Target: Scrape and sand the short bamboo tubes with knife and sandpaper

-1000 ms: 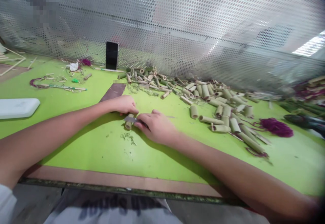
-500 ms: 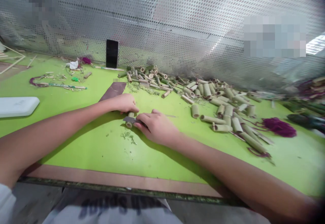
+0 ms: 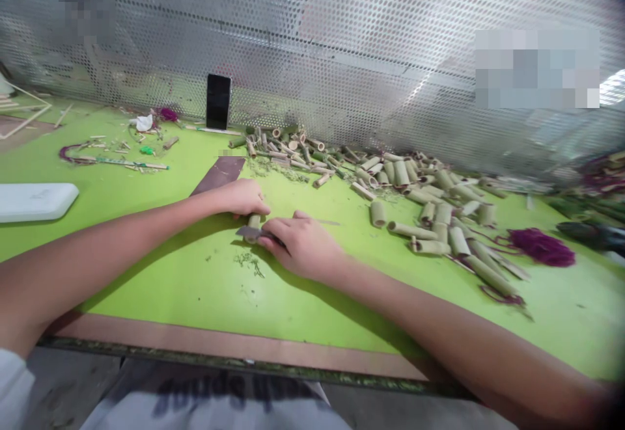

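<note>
My left hand [image 3: 245, 198] is closed on a short bamboo tube [image 3: 254, 221], pressing it against the green tabletop [image 3: 161, 280]. Its far end is hidden under my fingers. In my right hand [image 3: 300, 242] is a small knife [image 3: 249, 231], gripped by the handle. The blade points left and lies across the near end of the tube. Fine green shavings [image 3: 249, 263] are scattered on the table just in front of the tube. Behind my left wrist lies a flat brown strip [image 3: 221, 173], partly covered by the forearm.
A long pile of cut bamboo pieces [image 3: 401, 173] runs along the back and right. Purple string [image 3: 543, 246] lies at the right. A phone [image 3: 218, 101] stands against the perforated metal wall [image 3: 312, 33]. A white case [image 3: 36, 201] sits at the left edge.
The knife blade has moved slightly toward me over the tube's near end, covering more of its open rim. Both hands keep nearly the same place; the whole view shifts a little.
</note>
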### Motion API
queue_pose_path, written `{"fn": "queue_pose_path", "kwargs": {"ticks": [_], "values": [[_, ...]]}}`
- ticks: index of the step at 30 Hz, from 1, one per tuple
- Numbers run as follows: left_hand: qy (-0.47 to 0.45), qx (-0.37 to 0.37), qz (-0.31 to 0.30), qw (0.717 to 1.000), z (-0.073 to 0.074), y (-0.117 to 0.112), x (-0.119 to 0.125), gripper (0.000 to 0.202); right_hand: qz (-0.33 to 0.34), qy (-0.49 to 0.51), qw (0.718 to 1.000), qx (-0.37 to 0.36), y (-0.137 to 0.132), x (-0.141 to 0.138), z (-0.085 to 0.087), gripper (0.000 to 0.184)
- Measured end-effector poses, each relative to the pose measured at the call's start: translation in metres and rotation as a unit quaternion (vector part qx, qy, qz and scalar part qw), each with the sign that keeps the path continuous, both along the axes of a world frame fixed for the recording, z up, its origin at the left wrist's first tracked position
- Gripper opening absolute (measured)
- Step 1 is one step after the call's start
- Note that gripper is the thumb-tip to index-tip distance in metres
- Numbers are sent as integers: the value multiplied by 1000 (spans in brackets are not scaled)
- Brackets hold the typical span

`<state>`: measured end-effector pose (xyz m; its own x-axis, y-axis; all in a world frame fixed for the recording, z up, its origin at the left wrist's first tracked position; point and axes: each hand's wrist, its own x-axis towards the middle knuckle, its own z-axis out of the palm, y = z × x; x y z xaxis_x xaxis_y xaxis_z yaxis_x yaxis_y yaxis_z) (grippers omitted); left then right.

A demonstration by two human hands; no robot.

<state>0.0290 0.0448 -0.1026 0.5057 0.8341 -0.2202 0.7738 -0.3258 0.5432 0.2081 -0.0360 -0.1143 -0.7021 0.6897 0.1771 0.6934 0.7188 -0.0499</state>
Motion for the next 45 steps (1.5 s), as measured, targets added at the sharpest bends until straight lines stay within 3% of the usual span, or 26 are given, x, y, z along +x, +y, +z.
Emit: {"fn": "queue_pose_path", "kwargs": {"ticks": [2,6,11,22,27,45], "values": [[-1,3,-7,1000,-1,1,0,34,-20,5,1000,7,-1,0,0,27],[-5,4,9,1000,-2,1,0,30,8,-5,1000,-2,-1,-1,2,30],[-1,1,-2,1000,0,0,-1,31,-27,-10,1000,9,2,1,2,28],[-27,-1,13,1000,-2,-2,-2,29,61,-2,998,-13,-3,4,0,28],[-30,2,6,1000,-4,0,-3,31,-21,5,1000,18,-1,3,0,27],[-31,-3,10,999,-2,-1,-3,31,-34,-25,999,-22,0,1,4,25]]}}
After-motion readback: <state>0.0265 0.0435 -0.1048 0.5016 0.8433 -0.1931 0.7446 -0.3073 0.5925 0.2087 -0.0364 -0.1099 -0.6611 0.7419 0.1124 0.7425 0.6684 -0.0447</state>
